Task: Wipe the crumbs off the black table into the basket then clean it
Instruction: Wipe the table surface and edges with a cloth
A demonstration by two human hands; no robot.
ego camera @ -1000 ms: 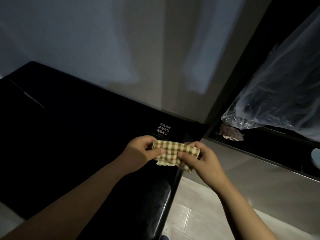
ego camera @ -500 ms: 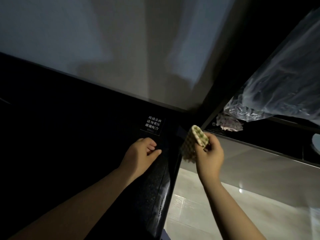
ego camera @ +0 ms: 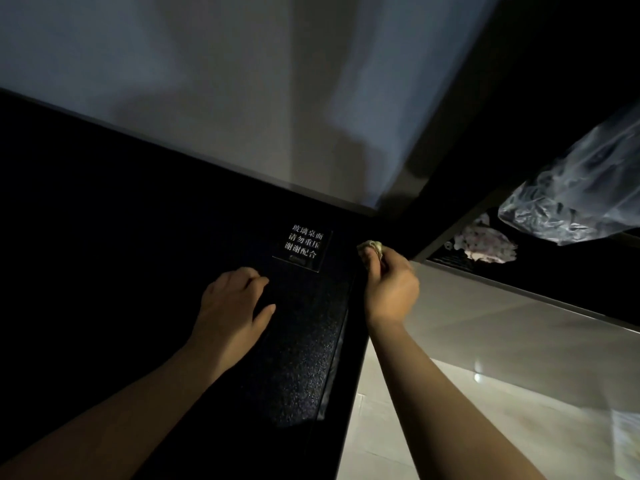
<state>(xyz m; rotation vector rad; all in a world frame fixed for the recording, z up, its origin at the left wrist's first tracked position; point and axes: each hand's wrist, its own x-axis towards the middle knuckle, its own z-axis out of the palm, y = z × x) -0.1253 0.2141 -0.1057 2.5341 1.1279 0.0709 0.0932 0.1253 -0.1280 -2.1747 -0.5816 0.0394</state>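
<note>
1. The fingers (ego camera: 375,263) of the right hand (ego camera: 391,289) are curled tight round a small bunched cloth (ego camera: 371,247). Only a pale, greenish wad of it shows past the knuckles.
2. The cloth sits at the right edge of the black tabletop (ego camera: 138,237), close to its far corner. Whether it touches the surface cannot be told.
3. The fingers (ego camera: 249,273) of the left hand (ego camera: 228,303) are loosely bent and hold nothing. The hand rests on the tabletop with the thumb spread to the side.
4. A clear sticker (ego camera: 304,245) with white Chinese characters lies on the tabletop between the two hands, just beyond the left fingers.
5. The tabletop is glossy and very dark, with a fine speckled sheen near its right edge. No crumbs can be made out in the dim light.
6. To the right, a clear plastic bag (ego camera: 571,195) hangs over a dark ledge. A crumpled pale wad (ego camera: 485,244) lies just beneath it.
7. A pale grey wall (ego camera: 207,81) stands behind the tabletop, and light floor tiles (ego camera: 381,427) show below the right forearm.
</note>
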